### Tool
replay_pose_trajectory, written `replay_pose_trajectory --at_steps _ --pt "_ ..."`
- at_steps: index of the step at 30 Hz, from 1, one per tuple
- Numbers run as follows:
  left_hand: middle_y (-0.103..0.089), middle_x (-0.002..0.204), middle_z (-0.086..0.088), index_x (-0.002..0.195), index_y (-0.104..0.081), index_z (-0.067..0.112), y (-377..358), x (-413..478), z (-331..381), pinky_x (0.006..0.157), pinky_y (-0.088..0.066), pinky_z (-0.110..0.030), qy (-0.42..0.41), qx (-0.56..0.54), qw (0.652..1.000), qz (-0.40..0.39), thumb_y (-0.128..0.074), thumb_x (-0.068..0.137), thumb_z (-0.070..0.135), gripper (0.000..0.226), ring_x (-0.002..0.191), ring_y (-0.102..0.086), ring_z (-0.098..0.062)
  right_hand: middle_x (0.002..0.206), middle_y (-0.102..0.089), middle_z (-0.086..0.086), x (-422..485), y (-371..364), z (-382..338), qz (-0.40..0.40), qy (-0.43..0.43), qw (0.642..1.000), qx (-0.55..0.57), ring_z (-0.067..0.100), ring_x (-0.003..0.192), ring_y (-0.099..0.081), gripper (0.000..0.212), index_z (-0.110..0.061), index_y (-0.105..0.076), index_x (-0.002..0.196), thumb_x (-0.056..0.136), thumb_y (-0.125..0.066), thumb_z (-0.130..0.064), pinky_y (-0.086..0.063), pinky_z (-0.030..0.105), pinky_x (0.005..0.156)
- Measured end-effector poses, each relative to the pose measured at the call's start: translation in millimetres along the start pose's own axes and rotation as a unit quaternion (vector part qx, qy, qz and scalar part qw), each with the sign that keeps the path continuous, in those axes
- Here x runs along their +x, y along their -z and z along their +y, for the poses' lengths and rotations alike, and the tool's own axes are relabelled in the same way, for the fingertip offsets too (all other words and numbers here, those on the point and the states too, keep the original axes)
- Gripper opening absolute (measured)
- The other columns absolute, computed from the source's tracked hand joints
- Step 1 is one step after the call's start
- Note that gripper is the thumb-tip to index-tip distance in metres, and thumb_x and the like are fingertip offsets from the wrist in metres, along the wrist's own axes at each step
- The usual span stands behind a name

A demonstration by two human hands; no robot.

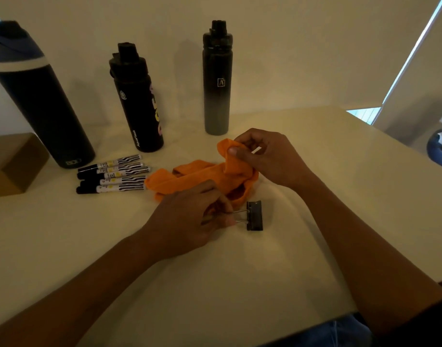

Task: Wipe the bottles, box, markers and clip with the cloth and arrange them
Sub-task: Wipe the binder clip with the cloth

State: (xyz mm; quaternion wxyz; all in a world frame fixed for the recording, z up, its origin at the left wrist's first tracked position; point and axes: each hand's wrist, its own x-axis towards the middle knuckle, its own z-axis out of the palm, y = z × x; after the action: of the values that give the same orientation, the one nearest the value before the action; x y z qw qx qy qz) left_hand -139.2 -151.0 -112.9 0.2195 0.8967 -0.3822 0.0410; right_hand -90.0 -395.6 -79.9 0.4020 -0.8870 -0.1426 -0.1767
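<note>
Pinching the clip's [255, 216] wire handles, L grip [187, 219] is curled tight, thumb vs fingers; clip body sits on the surface [240, 271], just beside the cloth [202, 176]. R grip [275, 159] pinches a raised fold of cloth; the rest trails on the surface, far end just beside the markers [112, 175]. Bottles [217, 81] upright behind, box [12, 164] far left. Risks: squeezing the handles could spring the clip & flick it loose; the thin cloth pinch may slip mid-rub; trailing cloth could drag markers out of line.
</note>
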Motion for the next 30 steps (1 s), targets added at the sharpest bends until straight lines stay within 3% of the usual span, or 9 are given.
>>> replay_pose_trajectory --at_steps 4,6,12,15,18,22,24,27,30 --pt "-0.060 0.086 0.020 0.097 -0.064 0.041 10 -6 -8 0.060 -0.038 -0.019 0.030 -0.050 0.997 0.040 -0.071 0.090 0.043 0.009 0.077 -0.055 0.000 0.100 -0.071 -0.018 -1 -6 -5 0.010 -0.005 1.000 0.016 0.004 0.096 -0.066 0.021 -0.036 -0.070 0.105 0.090 -0.069 -0.050 -0.060 0.030 0.078" --pt "-0.064 0.078 0.017 0.093 -0.067 0.040 20 -10 -13 0.056 -0.044 -0.023 0.076 -0.104 0.988 0.081 -0.074 0.088 0.040 0.009 0.069 -0.058 -0.004 0.105 -0.067 -0.018 -1 -11 -8 0.024 0.000 1.000 0.020 0.004 0.101 -0.063 0.022 -0.035 -0.068 0.107 0.092 -0.066 -0.050 -0.058 0.028 0.081" --pt "-0.072 0.097 0.021 0.100 -0.073 0.037 63 -22 -53 0.080 -0.056 -0.019 0.180 -0.214 0.934 0.223 -0.072 0.084 0.044 0.017 0.092 -0.069 -0.003 0.112 -0.054 -0.012 -2 -36 -33 0.094 -0.021 0.993 0.071 0.002 0.102 -0.057 0.026 -0.032 -0.065 0.109 0.095 -0.055 -0.052 -0.047 0.012 0.076" --pt "-0.075 0.097 0.018 0.102 -0.075 0.029 78 -29 -69 0.089 -0.055 -0.025 0.193 -0.242 0.910 0.275 -0.073 0.089 0.033 0.014 0.095 -0.071 -0.001 0.105 -0.064 -0.016 2 -53 -53 0.105 -0.061 0.984 0.127 0.005 0.097 -0.062 0.029 -0.035 -0.063 0.112 0.097 -0.050 -0.056 -0.052 0.022 0.077" --pt "-0.076 0.097 0.019 0.105 -0.076 0.030 85 -36 -75 0.088 -0.054 -0.024 0.206 -0.244 0.902 0.290 -0.070 0.089 0.037 0.018 0.096 -0.070 0.000 0.105 -0.068 -0.018 8 -68 -72 0.057 -0.093 0.972 0.210 0.007 0.099 -0.065 0.027 -0.047 -0.063 0.112 0.094 -0.048 -0.061 -0.057 0.034 0.088" --pt "-0.076 0.098 0.019 0.106 -0.077 0.029 90 -39 -80 0.086 -0.055 -0.023 0.216 -0.244 0.900 0.289 -0.068 0.089 0.038 0.021 0.094 -0.071 -0.001 0.113 -0.068 -0.008 16 -88 -87 -0.012 -0.182 0.914 0.362 0.023 0.094 -0.073 0.012 -0.054 -0.058 0.103 0.095 -0.050 -0.053 -0.060 0.046 0.086" --pt "-0.077 0.097 0.017 0.106 -0.077 0.028 92 -39 -81 0.082 -0.055 -0.019 0.210 -0.245 0.901 0.289 -0.069 0.091 0.031 0.017 0.093 -0.072 -0.002 0.108 -0.070 -0.010 16 -100 -88 -0.029 -0.190 0.914 0.358 0.023 0.095 -0.071 0.017 -0.051 -0.061 0.108 0.095 -0.052 -0.052 -0.061 0.043 0.084" --pt "-0.075 0.096 0.021 0.104 -0.075 0.031 94 -39 -83 0.078 -0.054 -0.012 0.197 -0.237 0.907 0.288 -0.066 0.087 0.039 0.021 0.093 -0.071 0.000 0.097 -0.071 -0.021 9 -109 -86 -0.032 -0.165 0.921 0.351 0.013 0.093 -0.068 0.019 -0.050 -0.065 0.107 0.091 -0.056 -0.052 -0.061 0.032 0.079" --pt "-0.074 0.098 0.020 0.105 -0.076 0.031 94 -39 -88 0.083 -0.053 -0.017 0.201 -0.221 0.913 0.277 -0.064 0.090 0.042 0.023 0.096 -0.069 0.000 0.104 -0.065 -0.027 1 -108 -88 -0.047 -0.119 0.944 0.303 -0.002 0.094 -0.064 0.013 -0.056 -0.062 0.101 0.091 -0.055 -0.051 -0.055 0.015 0.075"
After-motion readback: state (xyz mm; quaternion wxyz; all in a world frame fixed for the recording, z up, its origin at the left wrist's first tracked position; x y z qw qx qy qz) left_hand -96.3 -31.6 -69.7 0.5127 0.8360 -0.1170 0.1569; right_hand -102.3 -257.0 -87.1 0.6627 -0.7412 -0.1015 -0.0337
